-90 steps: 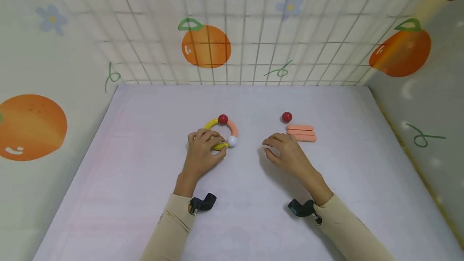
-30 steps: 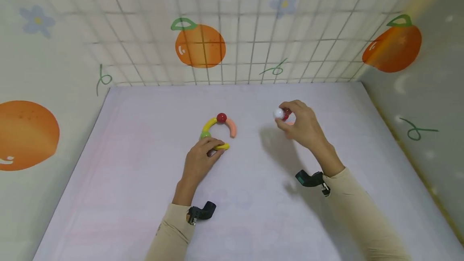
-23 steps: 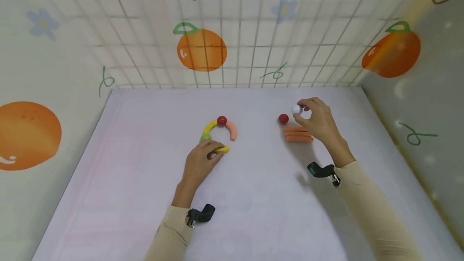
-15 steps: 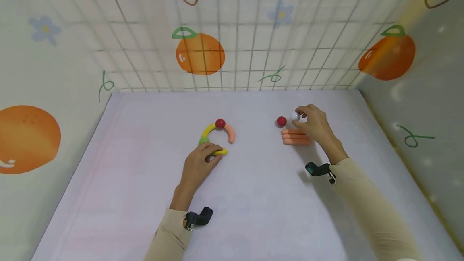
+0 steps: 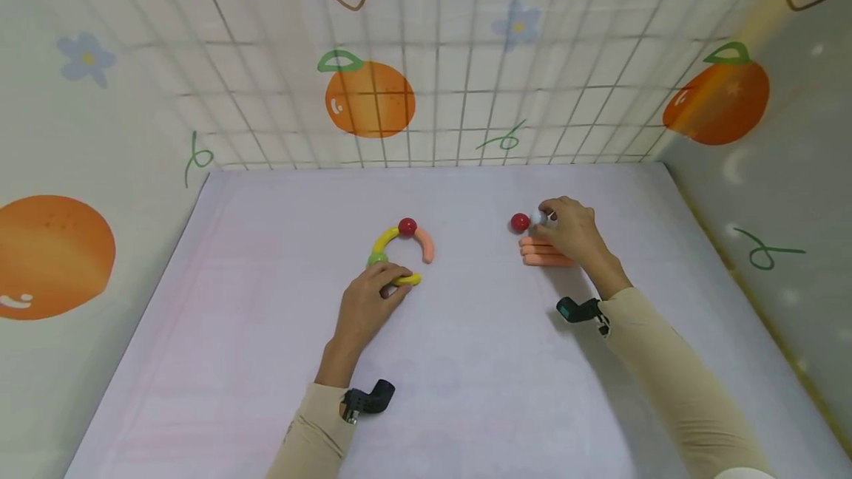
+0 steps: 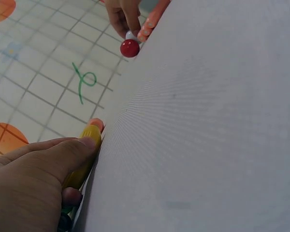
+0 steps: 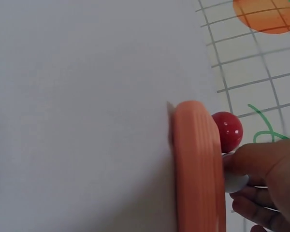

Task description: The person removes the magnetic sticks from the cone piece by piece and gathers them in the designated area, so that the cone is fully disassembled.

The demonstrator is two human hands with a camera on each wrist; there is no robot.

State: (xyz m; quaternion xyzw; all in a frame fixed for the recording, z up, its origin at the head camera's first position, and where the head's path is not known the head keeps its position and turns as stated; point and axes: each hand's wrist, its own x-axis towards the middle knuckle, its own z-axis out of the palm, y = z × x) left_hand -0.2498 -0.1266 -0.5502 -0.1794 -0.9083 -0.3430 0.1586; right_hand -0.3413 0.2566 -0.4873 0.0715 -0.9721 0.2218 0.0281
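Note:
My left hand (image 5: 369, 301) pinches a yellow curved stick (image 5: 407, 279) between thumb and fingers, low over the table. It is the near part of an unclosed ring with a green ball (image 5: 377, 259), another yellow curved stick (image 5: 386, 237), a red ball (image 5: 407, 227) and a pink curved stick (image 5: 424, 245). The ring has a gap at its right side. My right hand (image 5: 575, 231) pinches a white ball (image 7: 236, 181) close beside a second red ball (image 5: 520, 222). Several straight pink sticks (image 5: 547, 260) lie side by side just in front of that hand.
A pale cloth covers the table (image 5: 466, 390). Upright printed sheets (image 5: 439, 58) with oranges and grid lines stand behind it and on both sides. A black wrist camera (image 5: 579, 310) sits on each forearm.
The right hand has taken the white ball from the ring's right side, carried it right and lowered it beside the loose red ball. The left hand has stayed at the yellow stick.

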